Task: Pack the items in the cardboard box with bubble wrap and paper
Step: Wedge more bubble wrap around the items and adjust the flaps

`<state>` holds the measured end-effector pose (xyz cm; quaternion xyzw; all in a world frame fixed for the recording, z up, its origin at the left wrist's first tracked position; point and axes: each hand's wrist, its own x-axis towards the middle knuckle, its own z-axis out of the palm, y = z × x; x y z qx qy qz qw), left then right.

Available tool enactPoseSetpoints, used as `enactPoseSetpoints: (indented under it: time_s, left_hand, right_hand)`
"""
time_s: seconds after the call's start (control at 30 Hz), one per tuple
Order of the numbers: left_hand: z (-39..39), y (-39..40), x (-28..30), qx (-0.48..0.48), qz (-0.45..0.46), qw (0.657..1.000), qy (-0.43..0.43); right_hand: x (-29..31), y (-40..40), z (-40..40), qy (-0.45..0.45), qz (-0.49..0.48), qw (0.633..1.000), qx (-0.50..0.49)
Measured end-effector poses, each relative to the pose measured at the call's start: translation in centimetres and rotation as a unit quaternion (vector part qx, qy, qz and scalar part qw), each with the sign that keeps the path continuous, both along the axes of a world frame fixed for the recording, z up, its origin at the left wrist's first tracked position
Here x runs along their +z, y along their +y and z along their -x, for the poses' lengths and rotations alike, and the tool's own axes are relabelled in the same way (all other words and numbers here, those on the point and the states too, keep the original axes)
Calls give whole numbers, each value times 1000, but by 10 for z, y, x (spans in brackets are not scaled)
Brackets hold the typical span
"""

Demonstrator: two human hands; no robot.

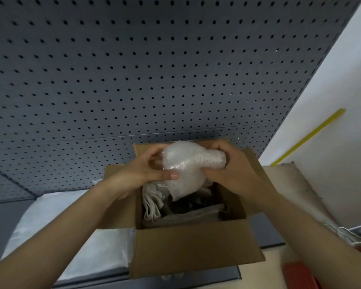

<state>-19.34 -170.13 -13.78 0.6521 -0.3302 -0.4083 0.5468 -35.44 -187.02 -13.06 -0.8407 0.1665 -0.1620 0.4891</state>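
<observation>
Here the left hand [148,165] and the right hand [230,166] both clench a lumpy bundle of clear bubble wrap [189,163], held above the open brown cardboard box [196,249], near its far wall. Crumpled grey packing paper [154,202] already lies inside along the box's left wall. To seat the bundle well, I judge it should go down into the dark gap at the box's middle, loose tail tucked under, then be padded with paper.
</observation>
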Motion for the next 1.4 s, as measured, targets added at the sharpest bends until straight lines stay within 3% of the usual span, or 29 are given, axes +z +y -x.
enactPoseSetpoints:
  time_s: [0.1,0.37,0.5,0.6,0.77,0.97,1.1,1.2,1.3,1.4]
  left_hand:
    - [-6,-2,-2,-4,-5,1000,-4]
    - [-30,-8,-10,-112,-1,986,121]
    - [-39,-24,-19,-46,-11,994,102]
    - [-43,-37,-24,-32,-1,994,104]
    - [-35,-53,-28,-13,11,995,100]
    - [-16,-70,-51,45,14,996,71]
    - [-8,-68,-77,13,-33,998,-43]
    - [-8,-57,-87,-22,-113,989,-95]
    - [-15,-39,-89,-43,-161,967,-192]
    - [-19,-23,-87,-93,-187,939,-274]
  right_hand:
    - [-3,-2,-7,-10,-50,999,1]
    - [-17,-6,-28,-11,-132,990,-40]
    - [-11,-8,-29,-7,-132,988,-85]
    - [-8,-12,-28,-28,-193,975,-107]
    - [-7,-22,-20,37,-226,973,-38]
    - [-18,-30,-15,36,-132,989,-63]
    - [-29,-35,-11,65,91,994,-13]
    - [-41,-41,-14,171,212,961,48]
    - [-60,-47,-23,358,308,874,111]
    - [-82,-49,-35,398,314,850,144]
